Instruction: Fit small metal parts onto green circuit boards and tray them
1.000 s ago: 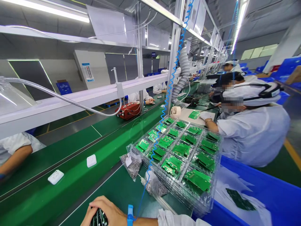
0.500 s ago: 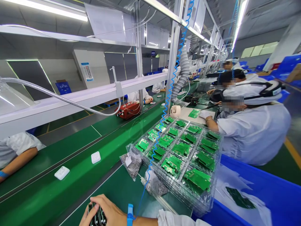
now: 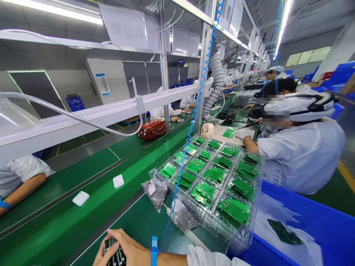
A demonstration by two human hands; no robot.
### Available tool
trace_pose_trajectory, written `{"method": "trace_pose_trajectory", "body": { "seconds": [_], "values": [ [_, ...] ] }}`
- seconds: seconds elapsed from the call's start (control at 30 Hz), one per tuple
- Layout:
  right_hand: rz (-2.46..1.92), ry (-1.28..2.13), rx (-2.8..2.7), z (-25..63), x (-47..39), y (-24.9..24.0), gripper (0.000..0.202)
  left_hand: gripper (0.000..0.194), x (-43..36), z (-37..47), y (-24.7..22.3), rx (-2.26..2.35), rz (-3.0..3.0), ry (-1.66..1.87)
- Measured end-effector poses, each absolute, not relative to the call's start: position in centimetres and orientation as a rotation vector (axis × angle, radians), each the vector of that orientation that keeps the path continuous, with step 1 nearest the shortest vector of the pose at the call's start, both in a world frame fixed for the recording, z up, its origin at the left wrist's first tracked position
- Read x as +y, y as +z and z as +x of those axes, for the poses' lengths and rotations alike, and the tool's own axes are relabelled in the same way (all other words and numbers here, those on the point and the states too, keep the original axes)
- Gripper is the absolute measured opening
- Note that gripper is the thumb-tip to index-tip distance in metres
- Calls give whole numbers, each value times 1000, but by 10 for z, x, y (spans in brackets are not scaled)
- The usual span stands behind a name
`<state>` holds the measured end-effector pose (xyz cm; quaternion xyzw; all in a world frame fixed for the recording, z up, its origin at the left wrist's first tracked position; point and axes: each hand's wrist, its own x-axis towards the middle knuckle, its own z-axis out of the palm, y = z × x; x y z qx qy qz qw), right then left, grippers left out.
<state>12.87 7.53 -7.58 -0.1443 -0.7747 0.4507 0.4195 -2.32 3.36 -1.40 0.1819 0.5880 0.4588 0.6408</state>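
Observation:
At the bottom edge, my right hand (image 3: 129, 248), with a blue wrist strap (image 3: 154, 251), curls its fingers round a dark stack of circuit boards (image 3: 118, 256) with shiny stripes along it. What look like the fingers of my left hand (image 3: 100, 255) press the stack from the lower left; the rest of that hand is cut off by the frame. The stack's lower part is out of sight. A blue coiled cord (image 3: 181, 173) runs from above down toward the strap.
Stacked clear trays (image 3: 213, 207) hold many green circuit boards right of my hands. Bags of small metal parts (image 3: 155, 192) lie beside them. White square housings (image 3: 81, 198) sit on the green belt (image 3: 55, 225). A blue bin (image 3: 337, 225) and a co-worker (image 3: 302, 155) are at right.
The white housings have shifted right and up along the belt. My hands stay nearly still, fingers round the stack. The view has barely shifted.

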Motion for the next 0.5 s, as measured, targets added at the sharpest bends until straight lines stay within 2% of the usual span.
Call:
{"method": "trace_pose_trajectory", "body": {
  "seconds": [0.2,0.5],
  "values": [
    [-370,1165,-1993,139,74,-67,133,83,22,-12,4,1318,465,1005],
    [-503,1117,-1899,137,67,-52,94,81,16,-12,10,1285,585,1019]
  ]
}}
